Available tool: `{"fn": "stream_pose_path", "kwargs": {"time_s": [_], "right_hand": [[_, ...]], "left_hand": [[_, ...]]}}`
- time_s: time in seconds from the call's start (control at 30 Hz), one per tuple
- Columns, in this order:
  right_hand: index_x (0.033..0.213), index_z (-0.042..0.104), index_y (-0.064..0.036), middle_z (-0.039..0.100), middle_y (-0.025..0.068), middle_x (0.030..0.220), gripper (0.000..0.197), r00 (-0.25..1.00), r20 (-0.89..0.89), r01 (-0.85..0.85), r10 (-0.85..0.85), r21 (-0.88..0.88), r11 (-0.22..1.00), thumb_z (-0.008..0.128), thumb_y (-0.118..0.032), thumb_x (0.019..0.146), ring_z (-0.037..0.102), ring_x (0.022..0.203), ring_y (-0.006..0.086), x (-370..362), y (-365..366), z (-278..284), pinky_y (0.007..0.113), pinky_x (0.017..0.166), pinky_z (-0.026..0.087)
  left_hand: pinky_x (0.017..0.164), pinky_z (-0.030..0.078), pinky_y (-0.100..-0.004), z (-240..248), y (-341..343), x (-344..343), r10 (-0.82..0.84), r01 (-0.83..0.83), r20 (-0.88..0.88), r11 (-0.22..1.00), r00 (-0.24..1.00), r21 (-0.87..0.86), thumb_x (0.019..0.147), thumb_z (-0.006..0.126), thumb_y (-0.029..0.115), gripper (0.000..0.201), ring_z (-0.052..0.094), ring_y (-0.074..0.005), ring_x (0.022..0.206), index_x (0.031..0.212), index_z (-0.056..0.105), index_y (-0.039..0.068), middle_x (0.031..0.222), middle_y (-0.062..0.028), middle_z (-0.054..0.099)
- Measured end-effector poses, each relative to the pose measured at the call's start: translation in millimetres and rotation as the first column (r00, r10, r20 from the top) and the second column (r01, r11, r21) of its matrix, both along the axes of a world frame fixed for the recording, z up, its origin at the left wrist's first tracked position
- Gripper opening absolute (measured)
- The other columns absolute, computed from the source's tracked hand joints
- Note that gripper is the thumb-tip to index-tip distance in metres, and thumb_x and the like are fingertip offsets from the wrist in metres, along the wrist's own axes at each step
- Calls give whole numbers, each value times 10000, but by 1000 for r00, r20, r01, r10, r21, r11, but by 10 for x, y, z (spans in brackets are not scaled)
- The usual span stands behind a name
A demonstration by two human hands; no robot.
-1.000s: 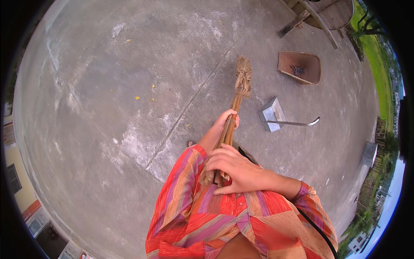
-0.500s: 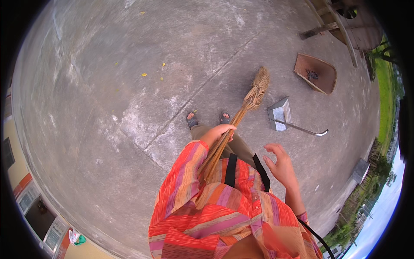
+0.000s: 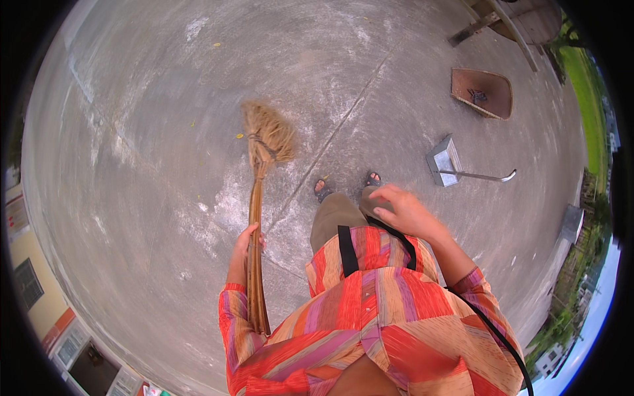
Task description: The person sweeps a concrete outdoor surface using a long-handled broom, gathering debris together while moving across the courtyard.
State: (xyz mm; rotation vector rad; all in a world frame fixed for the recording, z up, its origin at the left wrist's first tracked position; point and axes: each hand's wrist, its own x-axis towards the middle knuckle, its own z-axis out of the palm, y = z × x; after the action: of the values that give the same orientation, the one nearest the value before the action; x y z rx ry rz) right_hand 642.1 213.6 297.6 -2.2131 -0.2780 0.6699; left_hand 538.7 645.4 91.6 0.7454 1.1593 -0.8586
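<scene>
My left hand [image 3: 248, 239] is closed round the long stick handle of a straw broom [image 3: 256, 195]. The broom's bushy tan head points away from me, over the concrete to the left of my feet, and its handle end lies against my left sleeve. I cannot tell whether the bristles touch the floor. My right hand [image 3: 404, 210] hangs in front of my right thigh with nothing in it, its fingers loosely bent and apart from the thumb. Right of my feet stands a metal dustpan [image 3: 444, 164] with a long bent handle.
A brown scoop-shaped basket [image 3: 490, 99] with dark bits inside sits beyond the dustpan. Wooden posts [image 3: 475, 30] stand at the far right. A few yellow leaves [image 3: 240, 136] lie near the broom head. A building with a doorway [image 3: 92, 366] borders the lower left.
The broom has swung from the right of my feet to the left, carried by my left hand. My right hand has moved inward, to the front of my thigh.
</scene>
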Motion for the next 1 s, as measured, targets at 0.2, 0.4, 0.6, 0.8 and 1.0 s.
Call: {"fn": "stream_pose_path", "kwargs": {"time_s": [0.2,0.4,0.6,0.8,1.0], "right_hand": [[1021,524,-3,551,167,990,332,957,-290,5,32,124,992,586,-188,752,573,874,266,-127,97,-528,351,770,445],[1202,384,-22,477,178,1153,559,700,-707,361,-99,231,903,590,-351,801,518,1017,268,83,79,-1220,391,823,440],[1286,261,-36,349,241,1258,779,138,-990,867,4,123,483,557,-540,771,351,1188,335,628,-316,-1997,482,915,372],[984,458,-64,503,164,901,369,-48,-992,959,-116,-14,-283,637,-277,741,519,798,289,1337,-1558,-2624,457,711,471],[803,463,-40,449,113,602,225,-194,-975,800,-108,-93,-593,604,-178,694,492,552,260,1610,-3191,-3211,412,552,467]], "left_hand": [[514,499,-335,606,-358,498,-121,120,3,984,993,135,765,540,154,137,505,-137,516,834,458,68,638,-39,491],[514,501,-338,1070,-1200,975,-318,314,51,947,947,71,765,557,174,212,511,-147,527,895,447,47,723,-60,503],[506,511,-330,1096,-2614,1851,-646,662,197,750,738,-21,802,532,166,201,513,-134,521,925,440,37,741,-62,505],[530,522,-332,688,-4655,2834,-798,840,263,519,542,-157,795,532,175,238,527,-131,559,966,409,65,755,-45,490],[547,529,-329,390,-6304,3525,-892,888,184,348,412,-301,785,559,191,289,552,-140,676,1003,406,78,845,-59,508]]}}
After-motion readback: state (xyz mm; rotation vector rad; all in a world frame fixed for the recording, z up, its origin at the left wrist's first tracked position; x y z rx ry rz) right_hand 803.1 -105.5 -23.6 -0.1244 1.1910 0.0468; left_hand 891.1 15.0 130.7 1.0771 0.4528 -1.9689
